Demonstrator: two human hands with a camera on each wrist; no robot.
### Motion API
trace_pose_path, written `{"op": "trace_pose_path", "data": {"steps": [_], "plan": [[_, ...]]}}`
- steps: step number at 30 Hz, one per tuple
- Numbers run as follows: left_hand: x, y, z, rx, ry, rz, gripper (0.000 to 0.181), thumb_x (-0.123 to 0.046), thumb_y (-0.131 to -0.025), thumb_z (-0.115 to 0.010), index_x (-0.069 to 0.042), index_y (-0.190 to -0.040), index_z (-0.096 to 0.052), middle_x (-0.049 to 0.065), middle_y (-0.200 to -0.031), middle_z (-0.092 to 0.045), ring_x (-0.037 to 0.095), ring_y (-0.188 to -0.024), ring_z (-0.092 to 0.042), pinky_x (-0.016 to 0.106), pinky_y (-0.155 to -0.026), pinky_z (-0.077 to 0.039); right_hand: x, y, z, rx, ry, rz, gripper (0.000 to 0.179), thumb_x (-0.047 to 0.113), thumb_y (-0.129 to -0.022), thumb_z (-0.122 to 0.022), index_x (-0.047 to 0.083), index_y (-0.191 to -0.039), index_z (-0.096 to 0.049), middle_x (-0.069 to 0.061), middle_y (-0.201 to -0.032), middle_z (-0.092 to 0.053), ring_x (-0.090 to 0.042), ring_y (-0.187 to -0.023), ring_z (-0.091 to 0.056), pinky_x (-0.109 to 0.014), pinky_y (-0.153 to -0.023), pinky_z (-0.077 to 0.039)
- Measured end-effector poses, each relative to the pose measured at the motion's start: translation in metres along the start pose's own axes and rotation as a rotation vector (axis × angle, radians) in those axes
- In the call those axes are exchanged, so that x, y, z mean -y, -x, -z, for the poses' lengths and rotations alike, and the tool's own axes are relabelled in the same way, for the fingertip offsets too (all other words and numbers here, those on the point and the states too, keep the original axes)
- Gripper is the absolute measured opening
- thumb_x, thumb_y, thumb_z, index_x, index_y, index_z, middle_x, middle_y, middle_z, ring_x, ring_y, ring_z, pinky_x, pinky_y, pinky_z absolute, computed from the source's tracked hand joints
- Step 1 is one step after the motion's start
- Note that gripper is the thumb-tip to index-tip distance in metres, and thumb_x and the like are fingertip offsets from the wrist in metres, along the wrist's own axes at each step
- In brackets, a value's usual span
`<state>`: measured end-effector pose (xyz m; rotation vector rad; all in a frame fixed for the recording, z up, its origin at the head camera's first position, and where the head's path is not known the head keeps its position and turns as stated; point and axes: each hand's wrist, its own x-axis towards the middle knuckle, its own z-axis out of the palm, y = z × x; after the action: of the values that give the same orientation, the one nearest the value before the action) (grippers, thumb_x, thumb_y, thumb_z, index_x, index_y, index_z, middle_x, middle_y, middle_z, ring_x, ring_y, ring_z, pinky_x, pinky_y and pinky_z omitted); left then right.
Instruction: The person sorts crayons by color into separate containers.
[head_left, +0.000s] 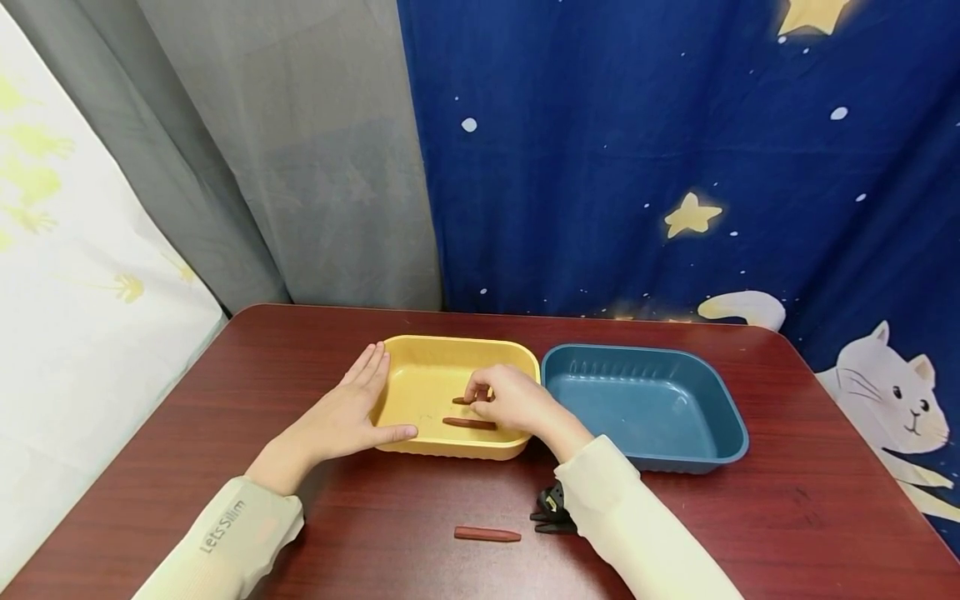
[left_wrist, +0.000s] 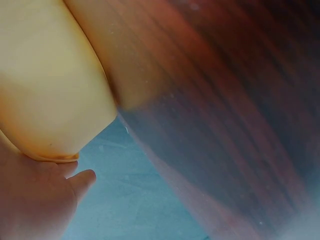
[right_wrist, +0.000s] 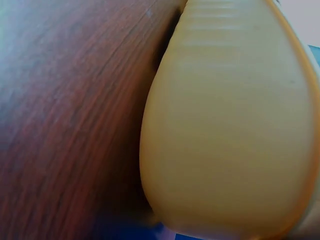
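Note:
My left hand [head_left: 348, 412] rests on the left end of the yellow tray [head_left: 457, 448], fingers straight along the rim and thumb over the near edge. In the left wrist view, part of that hand [left_wrist: 37, 200] shows at the tray's corner. Inside the tray, my right hand [head_left: 513, 400] pinches a short brown stick [head_left: 459, 401] with curled fingers that partly cover it. A second brown stick [head_left: 467, 423] with a tapered end lies just nearer, under the same hand. The right wrist view is mostly filled by the tray's outer wall [right_wrist: 225, 125].
A blue tray [head_left: 645, 417] stands against the yellow tray's right side. On the table's near part lies another brown stick [head_left: 487, 534], tapered at its right end. A black clamp-like tool [head_left: 553, 508] with a yellow mark is partly hidden by the right sleeve. Curtains hang behind the table.

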<state>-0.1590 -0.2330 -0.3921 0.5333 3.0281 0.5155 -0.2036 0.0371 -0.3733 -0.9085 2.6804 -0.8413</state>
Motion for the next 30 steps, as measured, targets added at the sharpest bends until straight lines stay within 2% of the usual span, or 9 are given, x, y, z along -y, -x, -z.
{"op": "trace_pose_path", "data": {"steps": [6, 12, 19, 30], "plan": [[0.000, 0.000, -0.001, 0.002, 0.009, 0.001, 0.122, -0.073, -0.080, -0.064, 0.006, -0.156, -0.011, 0.018, -0.167, -0.001, 0.035, -0.156, -0.001, 0.054, -0.123, -0.018, 0.000, 0.013, 0.004, -0.039, -0.028, 0.048, 0.005, 0.008, -0.087, -0.069, 0.009, -0.090, -0.073, 0.003, -0.081, -0.067, -0.012, -0.075, -0.055, -0.025, -0.069, -0.047], [0.001, 0.001, -0.002, 0.004, 0.002, 0.000, 0.122, -0.075, -0.080, -0.062, 0.005, -0.157, -0.011, 0.017, -0.167, 0.000, 0.034, -0.156, 0.001, 0.055, -0.123, -0.018, 0.003, 0.028, 0.010, -0.074, -0.051, 0.094, 0.005, 0.010, -0.089, -0.069, 0.008, -0.093, -0.072, 0.003, -0.086, -0.068, -0.014, -0.076, -0.057, -0.024, -0.070, -0.048], [0.002, 0.000, -0.001, 0.002, -0.007, -0.002, 0.122, -0.076, -0.080, -0.062, 0.005, -0.157, -0.011, 0.018, -0.167, -0.001, 0.034, -0.156, 0.001, 0.054, -0.122, -0.018, 0.010, 0.045, 0.019, -0.102, -0.032, 0.107, 0.005, 0.013, -0.090, -0.070, 0.013, -0.094, -0.072, 0.004, -0.088, -0.066, -0.012, -0.078, -0.059, -0.022, -0.068, -0.048], [0.001, 0.000, 0.000, 0.005, -0.005, -0.001, 0.122, -0.075, -0.080, -0.062, 0.005, -0.157, -0.011, 0.018, -0.167, -0.001, 0.035, -0.156, 0.000, 0.054, -0.123, -0.018, 0.011, 0.071, 0.022, -0.120, -0.007, 0.139, 0.007, 0.016, -0.090, -0.071, 0.017, -0.096, -0.073, 0.010, -0.087, -0.064, -0.006, -0.079, -0.058, -0.021, -0.069, -0.050]]}}
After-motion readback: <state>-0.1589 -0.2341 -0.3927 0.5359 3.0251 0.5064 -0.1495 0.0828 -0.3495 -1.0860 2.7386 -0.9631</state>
